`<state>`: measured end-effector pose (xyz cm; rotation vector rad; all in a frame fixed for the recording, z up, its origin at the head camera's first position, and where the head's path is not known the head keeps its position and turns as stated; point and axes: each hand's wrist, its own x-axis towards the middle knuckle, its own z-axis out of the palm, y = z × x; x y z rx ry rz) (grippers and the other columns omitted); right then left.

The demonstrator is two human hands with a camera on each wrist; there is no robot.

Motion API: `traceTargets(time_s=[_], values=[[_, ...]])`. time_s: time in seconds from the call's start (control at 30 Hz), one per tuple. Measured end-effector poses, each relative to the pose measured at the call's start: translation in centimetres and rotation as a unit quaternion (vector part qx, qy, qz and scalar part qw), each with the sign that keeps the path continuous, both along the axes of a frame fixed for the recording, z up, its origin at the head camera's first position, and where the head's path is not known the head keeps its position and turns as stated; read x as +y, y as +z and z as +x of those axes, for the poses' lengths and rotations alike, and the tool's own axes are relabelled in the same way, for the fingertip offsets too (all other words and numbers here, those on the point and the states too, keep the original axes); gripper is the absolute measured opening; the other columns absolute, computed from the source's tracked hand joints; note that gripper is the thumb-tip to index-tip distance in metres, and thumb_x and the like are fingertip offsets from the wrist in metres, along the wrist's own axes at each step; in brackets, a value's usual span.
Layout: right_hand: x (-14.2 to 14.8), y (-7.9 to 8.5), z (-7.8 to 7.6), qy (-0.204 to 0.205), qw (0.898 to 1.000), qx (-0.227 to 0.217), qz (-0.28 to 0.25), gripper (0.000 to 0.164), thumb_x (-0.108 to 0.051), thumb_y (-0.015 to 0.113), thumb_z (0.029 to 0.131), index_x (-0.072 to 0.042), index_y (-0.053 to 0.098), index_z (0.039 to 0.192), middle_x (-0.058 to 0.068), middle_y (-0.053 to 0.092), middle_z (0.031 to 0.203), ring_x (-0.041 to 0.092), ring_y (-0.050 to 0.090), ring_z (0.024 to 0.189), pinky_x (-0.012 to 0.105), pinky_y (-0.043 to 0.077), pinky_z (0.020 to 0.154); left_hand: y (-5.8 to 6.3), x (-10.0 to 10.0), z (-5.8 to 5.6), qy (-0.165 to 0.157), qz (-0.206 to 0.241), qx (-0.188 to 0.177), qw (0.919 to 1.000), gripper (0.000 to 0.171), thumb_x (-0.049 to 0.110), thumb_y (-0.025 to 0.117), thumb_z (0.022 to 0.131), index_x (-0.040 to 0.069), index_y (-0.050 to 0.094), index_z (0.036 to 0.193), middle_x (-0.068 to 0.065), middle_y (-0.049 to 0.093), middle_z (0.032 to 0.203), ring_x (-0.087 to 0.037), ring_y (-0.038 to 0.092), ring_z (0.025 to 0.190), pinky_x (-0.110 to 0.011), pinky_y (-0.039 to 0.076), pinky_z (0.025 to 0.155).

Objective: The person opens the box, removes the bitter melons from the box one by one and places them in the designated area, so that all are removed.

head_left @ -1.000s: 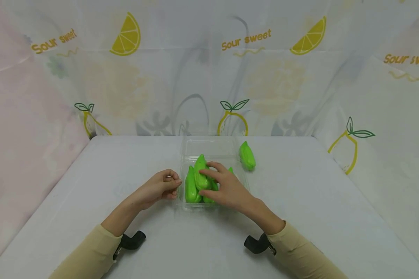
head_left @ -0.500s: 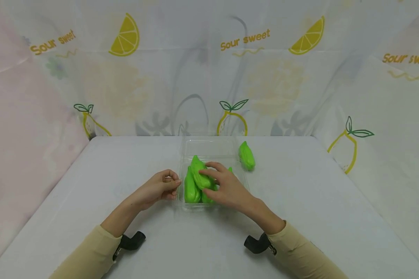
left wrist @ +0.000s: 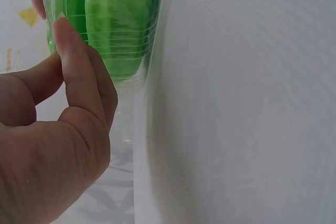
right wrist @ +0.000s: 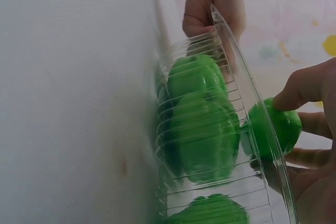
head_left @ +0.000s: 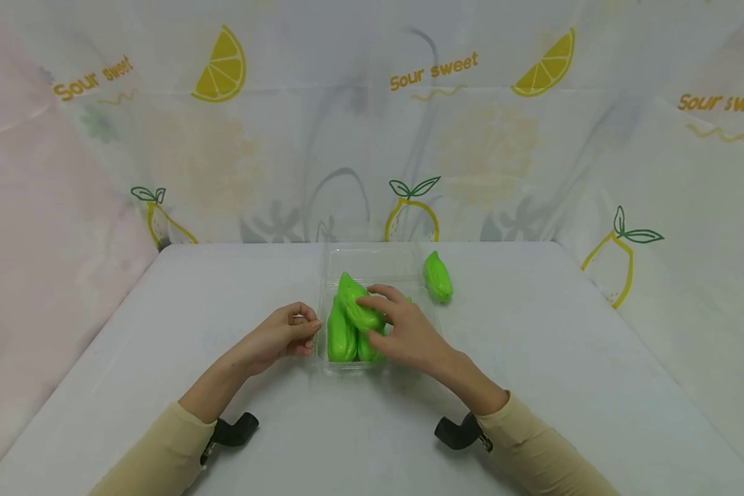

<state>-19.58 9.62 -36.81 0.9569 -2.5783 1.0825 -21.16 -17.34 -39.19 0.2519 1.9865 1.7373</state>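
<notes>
On the table stands a clear plastic clamshell box with its lid laid back. Several glossy green fruits, ridged and pointed at one end, lie in its base. My right hand holds another ridged green fruit by its blunt end, thumb and fingers around it, over those in the box. Its tip points up and left in the head view. The right wrist view shows this held fruit at the level of the box's rim. My left hand pinches the left rim of the box between thumb and fingers.
One more green fruit lies on the white table, right of the lid. Behind the table hangs a pale curtain with lemon prints. Black wrist mounts stick out from both sleeves.
The held fruit has tilted, its tip swinging left and its blunt end right. My right hand has shifted slightly right with it. The left hand stays at the rim.
</notes>
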Motion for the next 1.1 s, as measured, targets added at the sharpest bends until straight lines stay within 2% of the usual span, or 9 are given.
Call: traceTargets(time_s=[0.17,0.37,0.6,0.77,1.1], values=[[0.5,0.1,-0.4,-0.01,1.0,0.004,-0.005,0.048,-0.009,0.067,0.083,-0.012,0.063,0.131,0.008,0.053,0.14,0.022,0.059,0.121,0.035,0.055,0.091,-0.1,0.0,0.0,-0.002,0.004,0.0,1.0,0.022,0.019,0.056,0.102,0.004,0.043,0.11,0.0,0.054,0.075,-0.008,0.057,0.066,-0.018,0.056,0.062],[1.1,0.4,-0.9,-0.022,1.0,-0.004,-0.016,0.049,-0.008,0.066,0.084,-0.012,0.061,0.133,0.007,0.051,0.142,0.024,0.055,0.127,0.038,0.054,0.094,-0.1,-0.1,-0.1,-0.008,0.007,0.006,0.9999,0.023,0.021,0.056,0.103,0.004,0.043,0.11,0.0,0.054,0.076,-0.007,0.057,0.067,-0.018,0.056,0.063],[1.9,0.4,-1.6,-0.027,0.998,-0.029,-0.055,0.049,-0.005,0.065,0.084,-0.01,0.061,0.132,0.01,0.05,0.142,0.025,0.055,0.126,0.042,0.054,0.098,-0.4,0.0,-0.2,-0.005,0.004,0.0,1.0,0.023,0.02,0.056,0.103,0.004,0.042,0.112,0.0,0.054,0.077,-0.007,0.056,0.068,-0.018,0.056,0.063],[2.4,0.5,-1.9,-0.039,0.997,-0.035,-0.061,0.049,-0.004,0.064,0.085,-0.01,0.06,0.133,0.008,0.05,0.142,0.025,0.055,0.125,0.045,0.054,0.1,-0.3,0.1,-0.3,-0.003,0.001,-0.003,1.0,0.022,0.019,0.056,0.103,0.004,0.042,0.112,0.0,0.054,0.076,-0.007,0.056,0.067,-0.017,0.056,0.063],[3.3,0.7,-2.6,-0.049,0.996,-0.02,-0.073,0.048,-0.003,0.063,0.085,-0.008,0.06,0.133,0.01,0.052,0.14,0.027,0.058,0.122,0.048,0.055,0.097,-0.2,0.1,-0.3,-0.002,-0.007,0.0,1.0,0.023,0.02,0.056,0.103,0.004,0.042,0.112,0.0,0.054,0.077,-0.007,0.056,0.068,-0.018,0.056,0.064]])
